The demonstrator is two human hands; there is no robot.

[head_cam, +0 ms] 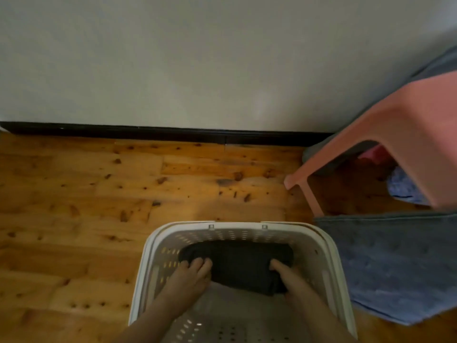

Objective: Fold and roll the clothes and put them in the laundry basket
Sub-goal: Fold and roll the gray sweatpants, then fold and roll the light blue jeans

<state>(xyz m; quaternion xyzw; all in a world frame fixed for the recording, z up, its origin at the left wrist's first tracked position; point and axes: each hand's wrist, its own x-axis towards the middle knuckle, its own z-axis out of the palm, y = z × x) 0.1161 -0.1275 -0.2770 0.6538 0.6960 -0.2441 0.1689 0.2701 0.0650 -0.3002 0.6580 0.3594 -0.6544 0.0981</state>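
Note:
A white perforated laundry basket stands on the wooden floor at the bottom centre. Inside it, against the far wall, lies a dark grey rolled garment. My left hand holds the roll's left end, fingers curled over its top. My right hand grips the roll's right end, with the fingertips hidden in the fabric. Both forearms reach down into the basket from the bottom edge.
A blue-grey cloth lies spread on the floor right of the basket. A pink plastic stool stands at the right, with a bluish item under it. A white wall with a black skirting board runs behind the wooden floor.

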